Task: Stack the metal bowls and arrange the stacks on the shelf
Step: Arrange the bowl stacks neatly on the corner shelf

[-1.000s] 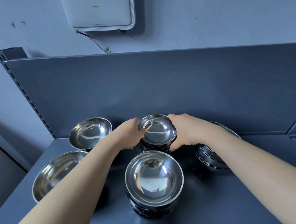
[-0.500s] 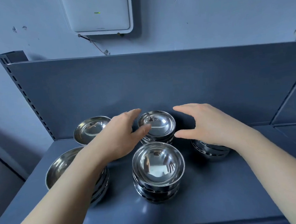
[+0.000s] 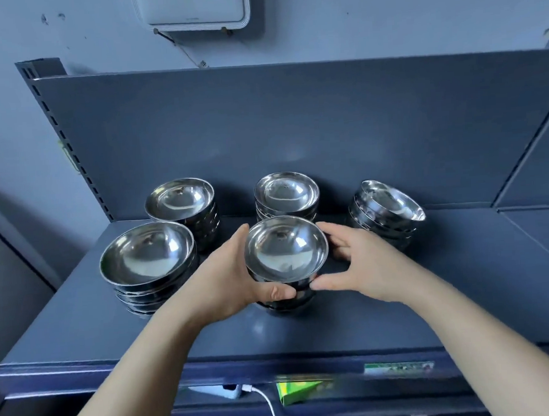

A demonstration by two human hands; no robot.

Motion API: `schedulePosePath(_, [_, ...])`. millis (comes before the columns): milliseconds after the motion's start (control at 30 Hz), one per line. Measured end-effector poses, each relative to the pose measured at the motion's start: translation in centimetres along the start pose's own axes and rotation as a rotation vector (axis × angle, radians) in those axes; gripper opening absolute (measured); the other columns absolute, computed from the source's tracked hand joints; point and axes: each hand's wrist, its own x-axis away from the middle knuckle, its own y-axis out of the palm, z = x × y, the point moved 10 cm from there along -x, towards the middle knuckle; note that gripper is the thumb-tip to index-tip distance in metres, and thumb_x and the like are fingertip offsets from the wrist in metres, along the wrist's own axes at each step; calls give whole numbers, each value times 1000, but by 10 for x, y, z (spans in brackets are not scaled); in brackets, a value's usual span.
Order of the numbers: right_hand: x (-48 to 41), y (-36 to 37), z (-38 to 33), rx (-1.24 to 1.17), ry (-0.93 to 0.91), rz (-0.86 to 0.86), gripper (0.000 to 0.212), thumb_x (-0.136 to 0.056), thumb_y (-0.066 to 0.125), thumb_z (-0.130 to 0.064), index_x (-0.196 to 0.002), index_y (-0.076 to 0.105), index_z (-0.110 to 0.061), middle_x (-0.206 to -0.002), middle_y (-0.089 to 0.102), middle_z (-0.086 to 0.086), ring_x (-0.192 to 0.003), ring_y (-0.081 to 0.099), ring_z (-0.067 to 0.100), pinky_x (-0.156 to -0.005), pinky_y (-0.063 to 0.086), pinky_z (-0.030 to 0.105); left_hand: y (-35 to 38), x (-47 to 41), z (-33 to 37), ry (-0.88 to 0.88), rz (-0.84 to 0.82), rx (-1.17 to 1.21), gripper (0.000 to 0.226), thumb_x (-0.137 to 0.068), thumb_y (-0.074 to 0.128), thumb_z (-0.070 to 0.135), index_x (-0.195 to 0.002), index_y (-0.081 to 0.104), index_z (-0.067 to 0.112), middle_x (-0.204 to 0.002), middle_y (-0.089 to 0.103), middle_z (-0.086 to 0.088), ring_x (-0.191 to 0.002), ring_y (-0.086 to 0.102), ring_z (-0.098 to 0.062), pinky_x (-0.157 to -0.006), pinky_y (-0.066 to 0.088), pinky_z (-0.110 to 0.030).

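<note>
- The left hand (image 3: 236,281) is cupped about half open around the left side of the front centre stack of metal bowls (image 3: 286,261), its thumb laid across the near wall just under the top rim and its fingers reaching round the far left side.
- The right hand (image 3: 363,266) mirrors it on the right side: thumb pointing left along the near wall, almost meeting the other thumb, fingers spread and curled behind the rim. Both hands press on the stack; whether it is lifted off the shelf (image 3: 81,332) cannot be told.
- That stack sits in the middle of the frame, near the centre of the shelf surface.
- Four more stacks surround it: a large one at centre left (image 3: 147,257), one behind that at the back left (image 3: 181,202), one straight behind the held stack (image 3: 287,195), and a tilted one at the right (image 3: 386,210), leaning towards the back panel (image 3: 293,120).
- The back stacks stand close to the back panel.
- Bare shelf lies between the held stack and the front edge (image 3: 212,369), and a wider bare stretch runs to the lower right of the tilted stack.
- A white cable (image 3: 265,401) hangs below the front edge.
</note>
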Motion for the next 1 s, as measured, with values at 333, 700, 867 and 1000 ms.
schedulePosePath(333, [-8,2,11,8,-48,46,69,-61,80,-44,-125,54,-41,-117,64,-22,-114,57,4,-102,47,40,-3,4,-7,-29,99,-37,64,-57,92,20,-83,40,47,-85,51,35,-75,47,30,-69,37,0])
schedulePosePath(700, [-17,-15,4,-12,-96,62,50,-60,75,-36,-108,63,-30,-99,73,-3,-102,65,26,-94,50,52,-7,-1,-3,-36,138,23,112,-60,90,25,-150,24,21,-141,45,16,-127,41,-1,-99,31,-17])
schedulePosePath(867, [-23,-18,-2,-13,-115,38,52,-58,73,-41,-103,61,-18,-91,72,5,-91,62,40,-89,51,57,-14,-3,-1,-56,156,74,114,-58,91,24,-150,25,18,-141,44,11,-123,42,-2,-96,30,-19])
schedulePosePath(1000, [-24,-13,-2,18,-118,14,51,-58,70,-47,-101,63,-20,-92,72,4,-89,65,35,-88,51,57,-12,-2,2,-52,164,51,119,-53,93,25,-150,24,22,-144,42,10,-123,40,-1,-96,29,-17])
